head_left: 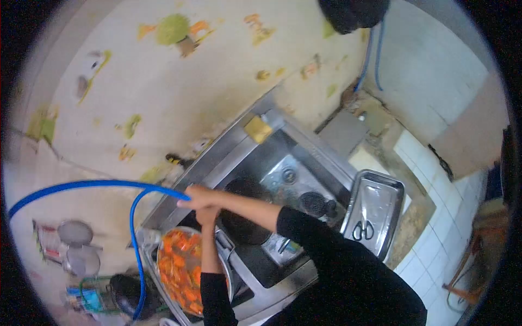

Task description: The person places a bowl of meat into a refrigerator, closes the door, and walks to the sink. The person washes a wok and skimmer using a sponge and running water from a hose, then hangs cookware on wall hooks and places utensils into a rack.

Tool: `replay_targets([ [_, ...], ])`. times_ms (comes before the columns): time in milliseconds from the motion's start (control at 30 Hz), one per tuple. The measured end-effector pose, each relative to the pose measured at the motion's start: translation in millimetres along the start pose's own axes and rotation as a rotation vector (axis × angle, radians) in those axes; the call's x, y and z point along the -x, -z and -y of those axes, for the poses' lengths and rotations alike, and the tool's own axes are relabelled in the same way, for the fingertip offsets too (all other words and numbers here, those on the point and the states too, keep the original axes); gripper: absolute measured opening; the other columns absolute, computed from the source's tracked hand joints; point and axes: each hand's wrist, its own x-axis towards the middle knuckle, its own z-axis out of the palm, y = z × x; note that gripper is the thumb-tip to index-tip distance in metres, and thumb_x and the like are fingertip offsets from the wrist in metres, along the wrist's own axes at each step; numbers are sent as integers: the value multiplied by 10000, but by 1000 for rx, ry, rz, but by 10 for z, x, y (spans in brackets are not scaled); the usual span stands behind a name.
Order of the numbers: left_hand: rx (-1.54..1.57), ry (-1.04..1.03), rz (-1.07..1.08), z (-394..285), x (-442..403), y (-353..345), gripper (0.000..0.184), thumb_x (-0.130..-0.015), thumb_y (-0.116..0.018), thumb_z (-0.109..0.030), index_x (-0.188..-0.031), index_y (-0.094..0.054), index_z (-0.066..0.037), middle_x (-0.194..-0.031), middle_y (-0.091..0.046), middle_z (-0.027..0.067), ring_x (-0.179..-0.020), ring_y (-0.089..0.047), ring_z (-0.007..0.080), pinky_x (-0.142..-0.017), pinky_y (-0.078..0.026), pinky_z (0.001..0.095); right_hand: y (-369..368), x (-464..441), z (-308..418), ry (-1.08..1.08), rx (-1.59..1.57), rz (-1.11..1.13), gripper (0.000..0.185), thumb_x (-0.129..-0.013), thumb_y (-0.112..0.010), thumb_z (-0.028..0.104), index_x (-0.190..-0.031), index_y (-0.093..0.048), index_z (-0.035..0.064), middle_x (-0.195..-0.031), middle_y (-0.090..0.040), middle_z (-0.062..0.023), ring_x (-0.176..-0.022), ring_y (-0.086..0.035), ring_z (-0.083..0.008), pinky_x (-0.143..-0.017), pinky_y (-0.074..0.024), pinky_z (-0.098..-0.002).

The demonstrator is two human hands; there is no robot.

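Right hand (200,196) in tight, fingers curled closed around the blue hose (89,183), with no gap to be seen in that grip! The left hand (206,215) came in from just below, crossing close at the wrist, but its fingers were hidden, so there was no telling how far they were open or whether they shared the hold. Out to the left swept the hose in a broad arc, a second length dropping toward the near side; its outlet was out of sight, and running water could not be made out. Right beneath, at the near left, lay the orange pieces (173,261), in reddish liquid inside a round metal bowl (228,276). By the look of it, this was mid-course: bowl already loaded, liquid not yet poured off, hose not yet laid down. Just right of the hands, a large dark pan (244,233) sat in the sink (280,163), a yellow sponge (258,129) on its far rim. Farther right, a metal tray (401,217) carried the scissors (363,230), well apart from the hands.
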Motion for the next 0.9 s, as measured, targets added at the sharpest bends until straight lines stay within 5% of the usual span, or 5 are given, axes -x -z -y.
replay_targets([
  [233, 246, -229, -9, -10, -28, 102, 442, -517, -605, -170, -935, -567, -32, -835, -593, 109, -782, -562, 261, -725, -427, 351, 441, -58, 48, -62, -591, 578, 379, -826, -495, 418, -713, -552, 61, -742, -589, -41, -591, -584, -177, -535, -450, -338],
  [267, 325, -416, -298, -124, -42, 77, 386, -511, -614, -153, -875, -580, -31, -786, -597, 115, -725, -574, 225, -680, -435, 323, 519, -80, 29, -57, -482, 521, 359, -820, -510, 374, -707, -575, 39, -700, -601, -55, -611, -591, -166, -563, -454, -316],
  [367, 292, -101, 66, -330, 87, 364, 312, -518, -619, -163, -799, -597, -30, -725, -605, 117, -662, -579, 201, -661, -444, 299, 694, -67, 10, 83, -103, 270, 304, -796, -535, 316, -708, -606, 33, -659, -613, -59, -626, -598, -157, -584, -456, -316],
  [667, 413, -162, -59, -249, 26, 333, 143, -557, -573, -80, -680, -590, -10, -572, -552, 76, -539, -522, 144, -531, -404, 286, 658, -87, 43, 42, 147, 18, 297, -659, -623, 309, -770, -634, 34, -704, -615, -163, -659, -601, -286, -612, -453, -389],
  [900, 361, -249, -171, -89, -118, 204, 118, -585, -589, -95, -584, -510, -9, -509, -490, 63, -474, -475, 166, -472, -372, 292, 375, -93, 79, 212, 13, 185, 274, -654, -649, 282, -735, -600, 25, -666, -606, -140, -607, -597, -237, -559, -448, -352],
])
